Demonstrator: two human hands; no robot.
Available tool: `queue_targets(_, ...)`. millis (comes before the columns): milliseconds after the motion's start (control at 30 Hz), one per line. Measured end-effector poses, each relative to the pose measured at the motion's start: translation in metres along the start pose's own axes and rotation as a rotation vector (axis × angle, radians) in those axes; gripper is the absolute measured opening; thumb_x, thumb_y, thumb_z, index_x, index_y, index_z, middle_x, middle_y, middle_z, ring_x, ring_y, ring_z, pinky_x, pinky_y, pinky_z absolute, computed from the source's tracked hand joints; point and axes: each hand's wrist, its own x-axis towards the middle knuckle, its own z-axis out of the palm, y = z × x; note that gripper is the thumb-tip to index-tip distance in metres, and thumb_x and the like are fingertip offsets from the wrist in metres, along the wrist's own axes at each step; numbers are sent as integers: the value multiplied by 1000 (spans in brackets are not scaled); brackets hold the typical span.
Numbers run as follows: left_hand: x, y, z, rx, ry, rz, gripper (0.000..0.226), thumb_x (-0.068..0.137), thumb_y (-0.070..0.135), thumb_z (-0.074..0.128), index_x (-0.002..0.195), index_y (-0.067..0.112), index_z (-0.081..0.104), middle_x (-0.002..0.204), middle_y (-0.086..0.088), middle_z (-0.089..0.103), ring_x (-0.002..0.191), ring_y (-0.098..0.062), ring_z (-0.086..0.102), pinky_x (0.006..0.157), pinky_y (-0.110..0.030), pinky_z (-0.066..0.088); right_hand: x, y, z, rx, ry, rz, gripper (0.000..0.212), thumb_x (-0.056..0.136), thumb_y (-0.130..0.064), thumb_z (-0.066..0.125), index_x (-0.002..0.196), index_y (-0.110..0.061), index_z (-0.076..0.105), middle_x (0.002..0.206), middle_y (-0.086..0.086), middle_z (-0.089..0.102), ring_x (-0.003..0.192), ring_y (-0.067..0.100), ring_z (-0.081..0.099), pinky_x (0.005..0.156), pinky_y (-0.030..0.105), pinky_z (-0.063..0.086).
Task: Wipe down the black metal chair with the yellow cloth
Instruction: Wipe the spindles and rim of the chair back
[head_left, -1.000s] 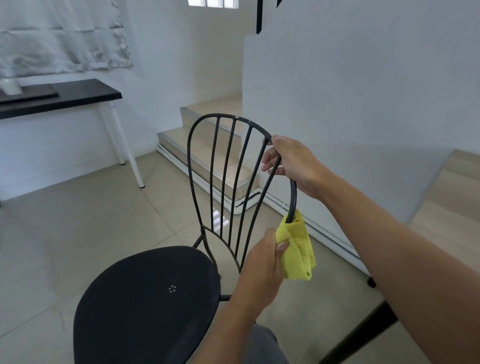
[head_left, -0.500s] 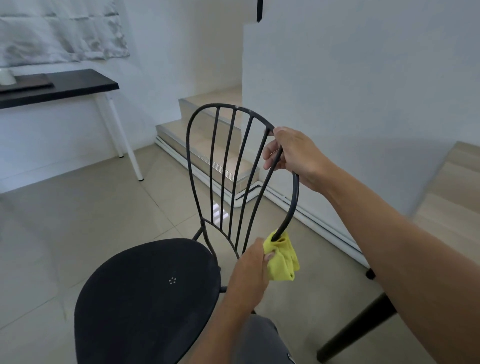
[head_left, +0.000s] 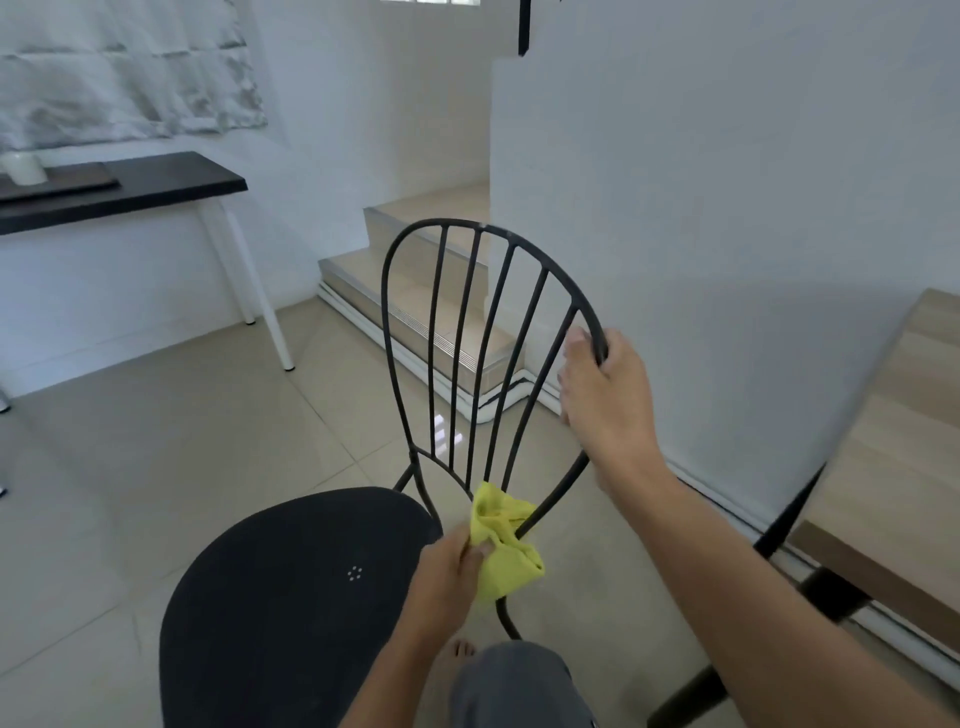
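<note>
The black metal chair (head_left: 291, 587) stands in front of me, with a round dark seat and a curved backrest of thin vertical bars. My right hand (head_left: 605, 400) grips the right side of the backrest's outer rod. My left hand (head_left: 447, 566) holds the bunched yellow cloth (head_left: 501, 540) wrapped around the lower end of that same rod, just behind the seat's right rear edge. The rod passes into the cloth and comes out below it toward the floor.
A wooden table (head_left: 893, 467) with black legs stands close on the right. Tiled steps (head_left: 431, 312) rise behind the chair beside a white wall. A dark-topped table with white legs (head_left: 130, 192) stands at the left. My knee and bare foot show below.
My left hand has slid the yellow cloth down the right rod, from mid-height to its base near the seat. My right hand has shifted lower along the backrest's curve.
</note>
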Motion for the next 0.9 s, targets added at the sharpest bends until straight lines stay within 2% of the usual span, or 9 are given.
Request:
queue_targets(100, -3, 5, -23, -137, 188, -48, 14, 97, 21, 55, 85, 21, 63, 81, 3, 68, 75, -14, 65, 68, -35, 58, -10, 0, 0, 131, -6, 57, 35, 101, -45, 42, 71, -26, 43, 60, -6, 39, 52, 12, 35, 49, 31, 34)
queue_targets(233, 4, 42, -63, -220, 404, -24, 20, 97, 26, 55, 87, 10, 63, 82, -12, 68, 80, -33, 66, 70, -52, 56, -15, -13, -10, 228, -107, 84, 39, 105, -45, 38, 73, -21, 37, 54, -6, 33, 42, 8, 27, 39, 23, 26)
queue_targets(367, 20, 104, -113, -176, 542, 99, 22, 98, 26, 55, 88, 8, 63, 82, -14, 66, 73, -29, 63, 64, -43, 54, -21, -16, -20, 277, -177, 115, 38, 104, -45, 36, 76, -20, 35, 54, -5, 28, 42, 10, 21, 39, 23, 21)
queue_targets(467, 37, 149, -145, 2, 631, 208, 26, 95, 22, 56, 75, 5, 55, 66, -8, 51, 57, -16, 44, 55, -26, 35, -23, -15, -29, 268, -189, 103, 37, 104, -46, 36, 79, -18, 38, 53, -4, 28, 42, 11, 21, 40, 24, 21)
queue_targets(633, 85, 220, -164, 265, 736, 442, 16, 88, 11, 54, 74, 1, 53, 85, -3, 46, 70, -17, 45, 61, -20, 29, -17, -12, -41, 225, -191, 83, 36, 103, -49, 36, 85, -17, 40, 55, -4, 27, 43, 10, 21, 40, 24, 23)
queue_targets(700, 99, 248, -155, 318, 718, 542, 10, 88, 7, 53, 82, 2, 59, 92, -3, 44, 75, -15, 45, 68, -17, 32, -16, -10, -42, 192, -193, 67, 39, 102, -51, 36, 85, -17, 41, 56, -4, 28, 43, 10, 23, 40, 24, 25)
queue_targets(767, 109, 268, -138, 376, 633, 617, 11, 89, 7, 53, 91, 0, 62, 97, -3, 41, 79, -20, 49, 73, -25, 40, -14, -7, -43, 124, -188, 40, 45, 100, -55, 35, 84, -14, 42, 57, -6, 32, 44, 8, 27, 42, 25, 30)
queue_targets(833, 116, 277, -117, 517, 441, 641, 14, 89, 14, 53, 91, 2, 62, 101, -3, 40, 82, -23, 52, 74, -32, 43, -12, -4, -42, 47, -174, 13, 49, 99, -60, 33, 82, -16, 44, 60, -7, 37, 47, 7, 34, 49, 29, 35)
queue_targets(900, 119, 274, -102, 595, 190, 611, 23, 93, 24, 50, 82, 6, 58, 103, -3, 41, 81, -20, 51, 72, -30, 41, -9, -6, -43, -18, -157, -7, 48, 98, -63, 30, 83, -20, 46, 65, -5, 45, 54, 11, 42, 56, 34, 39)
